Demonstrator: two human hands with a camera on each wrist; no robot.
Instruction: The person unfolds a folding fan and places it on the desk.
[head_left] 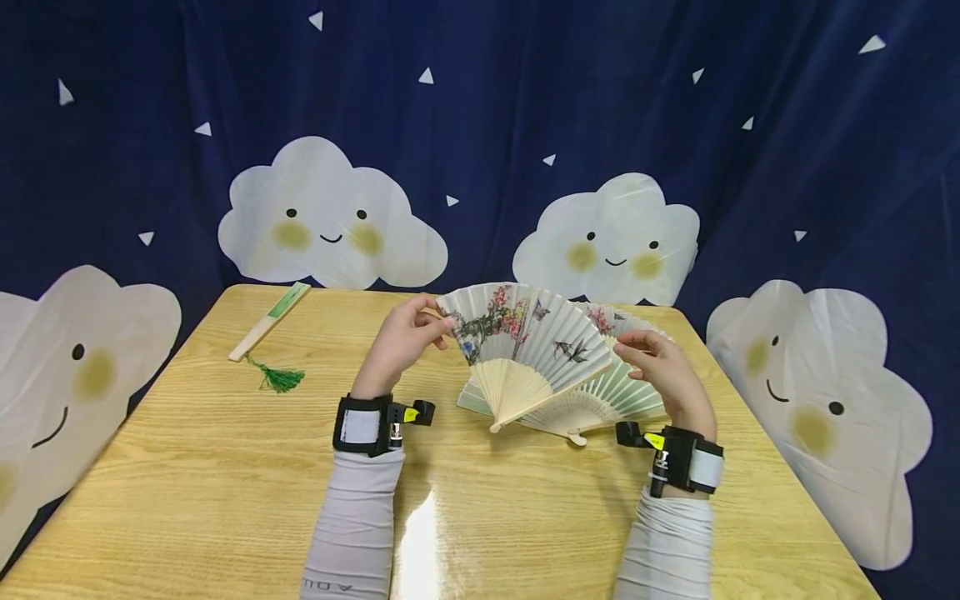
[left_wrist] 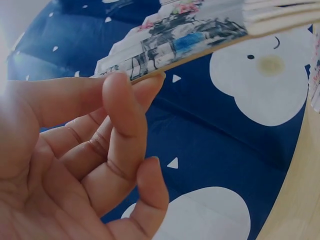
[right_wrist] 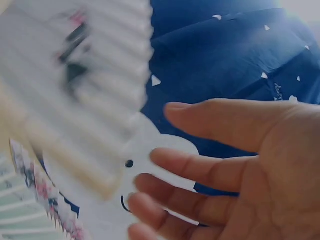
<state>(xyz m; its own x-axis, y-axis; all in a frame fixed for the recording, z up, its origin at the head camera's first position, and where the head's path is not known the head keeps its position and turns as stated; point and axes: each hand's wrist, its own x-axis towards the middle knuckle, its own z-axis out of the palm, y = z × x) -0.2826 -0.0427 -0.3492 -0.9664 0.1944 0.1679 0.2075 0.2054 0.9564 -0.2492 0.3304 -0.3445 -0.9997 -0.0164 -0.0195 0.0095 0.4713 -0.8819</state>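
My left hand (head_left: 401, 342) pinches the left end of a spread folding fan (head_left: 517, 329), as the left wrist view shows thumb and finger at its outer stick. The fan has pale pleated paper with pink blossoms and birds, and it is held up with its pivot toward me. My right hand (right_wrist: 225, 170) is beside the fan's right end, fingers parted and extended, with a gap between them and the fan in the right wrist view. Behind and partly hidden lies a second spread fan (head_left: 626, 387), with pale green lower parts and blossoms on its paper.
At the back left of the wooden table (head_left: 225, 483) lies a folded fan (head_left: 268, 323) with a green tassel (head_left: 281, 379). A dark blue curtain (head_left: 487, 108) with smiling clouds hangs behind the table and along its sides.
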